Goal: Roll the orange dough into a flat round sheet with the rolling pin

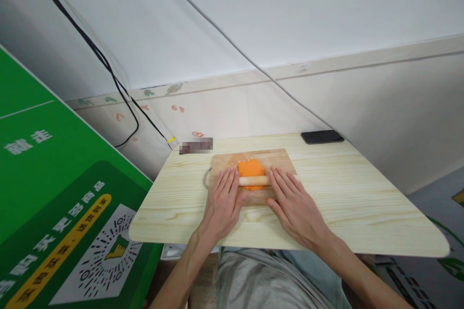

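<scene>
One pale wooden rolling pin (254,181) across one flat orange slab (251,168)

Two bare hands lie palm down on the pin, one toward each end. The left hand (224,198) covers the left end, its fingers stretched forward and mostly close together, its thumb angled inward. The right hand (295,203) lies over the other side with its fingers a little more spread and its thumb pointing toward the middle; a bit of the pin shows beyond those fingers. Neither hand visibly wraps around the wood, and how hard they press I cannot tell.

The soft-looking slab, with an uneven outline, sits near the middle of a light brown rectangular wooden board (273,155), and the pin crosses its near half. A thin curved metal handle (204,177) sticks out from the board's left edge.

The board rests near the middle of a pale wood-grain table (355,193) with rounded near corners. By the table's far right corner lies a flat black phone (322,136); near the far left corner lies a dark brown item (196,145), blurred by pixels. Beyond the table's left edge stands a green printed panel (36,193).
</scene>
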Demonstrator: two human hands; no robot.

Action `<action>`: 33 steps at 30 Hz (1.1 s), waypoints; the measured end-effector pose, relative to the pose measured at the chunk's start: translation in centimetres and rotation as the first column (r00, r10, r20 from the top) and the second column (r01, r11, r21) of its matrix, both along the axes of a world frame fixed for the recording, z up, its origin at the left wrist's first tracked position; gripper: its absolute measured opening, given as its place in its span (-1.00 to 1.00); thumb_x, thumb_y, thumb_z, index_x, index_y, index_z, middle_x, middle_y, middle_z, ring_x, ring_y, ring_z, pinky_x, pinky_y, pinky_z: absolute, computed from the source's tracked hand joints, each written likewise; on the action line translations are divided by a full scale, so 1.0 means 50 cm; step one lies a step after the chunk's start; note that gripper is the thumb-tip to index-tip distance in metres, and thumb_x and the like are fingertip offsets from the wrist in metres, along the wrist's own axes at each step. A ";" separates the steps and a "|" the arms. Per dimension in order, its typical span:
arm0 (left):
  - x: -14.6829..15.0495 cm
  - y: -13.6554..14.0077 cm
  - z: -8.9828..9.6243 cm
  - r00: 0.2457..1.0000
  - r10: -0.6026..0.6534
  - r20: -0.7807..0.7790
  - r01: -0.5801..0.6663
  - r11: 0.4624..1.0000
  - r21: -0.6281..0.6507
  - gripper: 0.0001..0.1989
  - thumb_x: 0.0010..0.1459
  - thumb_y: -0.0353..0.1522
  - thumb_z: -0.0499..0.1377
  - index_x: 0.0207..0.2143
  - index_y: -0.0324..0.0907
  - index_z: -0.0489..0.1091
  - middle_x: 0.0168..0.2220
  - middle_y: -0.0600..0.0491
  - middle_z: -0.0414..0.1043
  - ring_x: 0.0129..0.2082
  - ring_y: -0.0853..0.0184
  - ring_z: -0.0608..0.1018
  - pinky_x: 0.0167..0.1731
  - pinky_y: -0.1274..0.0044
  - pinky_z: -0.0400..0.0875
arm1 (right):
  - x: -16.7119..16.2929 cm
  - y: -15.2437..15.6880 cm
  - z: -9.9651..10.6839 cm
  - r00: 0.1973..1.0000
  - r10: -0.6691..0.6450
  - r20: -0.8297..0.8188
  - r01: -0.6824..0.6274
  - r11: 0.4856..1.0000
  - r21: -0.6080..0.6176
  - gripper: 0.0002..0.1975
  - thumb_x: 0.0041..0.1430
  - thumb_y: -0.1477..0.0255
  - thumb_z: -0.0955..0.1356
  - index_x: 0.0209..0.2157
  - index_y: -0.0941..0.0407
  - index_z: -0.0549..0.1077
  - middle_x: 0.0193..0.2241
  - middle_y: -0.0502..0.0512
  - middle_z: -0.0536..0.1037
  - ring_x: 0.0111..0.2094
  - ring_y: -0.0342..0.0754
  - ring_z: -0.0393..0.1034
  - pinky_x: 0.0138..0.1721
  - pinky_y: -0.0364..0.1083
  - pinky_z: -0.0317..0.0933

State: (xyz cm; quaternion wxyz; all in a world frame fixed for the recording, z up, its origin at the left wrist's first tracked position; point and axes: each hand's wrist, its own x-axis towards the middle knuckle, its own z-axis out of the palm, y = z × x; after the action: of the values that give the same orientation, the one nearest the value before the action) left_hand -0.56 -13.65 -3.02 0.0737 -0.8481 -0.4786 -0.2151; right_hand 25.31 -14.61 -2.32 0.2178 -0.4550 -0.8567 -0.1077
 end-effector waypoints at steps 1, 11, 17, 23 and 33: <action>0.000 0.001 -0.001 1.000 0.003 0.002 -0.003 1.000 -0.001 -0.37 0.56 -0.22 -0.12 0.55 -0.28 -0.06 0.52 -0.22 0.12 0.54 0.12 0.16 0.50 0.09 0.17 | 0.000 0.002 -0.001 1.000 0.000 -0.004 0.000 1.000 -0.002 -0.24 0.56 0.22 0.15 0.57 0.29 -0.17 0.49 0.40 0.16 0.51 0.22 0.06 0.47 0.25 0.05; 0.019 0.138 0.008 0.996 0.090 0.002 -0.090 0.995 -0.036 -0.35 0.58 -0.14 -0.23 0.42 -0.45 0.19 0.45 -0.33 0.23 0.53 0.05 0.18 0.47 0.14 0.18 | -0.004 0.154 0.017 1.000 -0.010 0.025 0.012 0.997 -0.075 -0.26 0.59 0.18 0.00 0.43 0.51 0.20 0.41 0.56 0.29 0.48 0.22 0.14 0.46 0.19 0.06; 0.021 0.231 0.008 0.993 0.112 -0.035 -0.113 0.993 -0.044 -0.40 0.58 -0.18 -0.21 0.35 -0.41 0.29 0.36 -0.31 0.39 0.52 0.08 0.23 0.46 0.18 0.20 | -0.014 0.242 0.033 0.996 -0.071 0.058 0.078 0.989 -0.126 -0.25 0.57 0.16 -0.04 0.41 0.40 0.28 0.36 0.48 0.40 0.44 0.21 0.22 0.40 0.22 0.13; 0.013 0.299 0.011 0.995 0.061 -0.083 -0.065 0.997 -0.036 -0.49 0.56 -0.23 -0.17 0.26 -0.35 0.36 0.28 -0.37 0.45 0.47 0.07 0.32 0.41 0.05 0.23 | -0.022 0.301 0.046 0.988 -0.094 0.122 0.112 0.982 -0.153 -0.32 0.57 0.21 -0.02 0.36 0.33 0.36 0.34 0.43 0.45 0.41 0.23 0.26 0.35 0.24 0.18; 0.019 0.226 0.020 0.996 0.075 -0.040 -0.078 0.993 -0.091 -0.51 0.58 -0.22 -0.15 0.19 -0.19 0.49 0.25 -0.15 0.54 0.43 0.07 0.37 0.41 0.10 0.25 | -0.027 0.220 0.034 0.993 -0.114 0.042 0.118 0.988 -0.102 -0.22 0.58 0.10 -0.02 0.39 0.43 0.30 0.36 0.52 0.39 0.38 0.23 0.32 0.33 0.17 0.23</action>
State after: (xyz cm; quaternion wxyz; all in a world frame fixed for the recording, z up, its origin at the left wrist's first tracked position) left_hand 0.36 -2.37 -2.00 0.0514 -0.8354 -0.5187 -0.1741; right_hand 23.96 -3.60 -0.61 0.1717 -0.5128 -0.8370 -0.0835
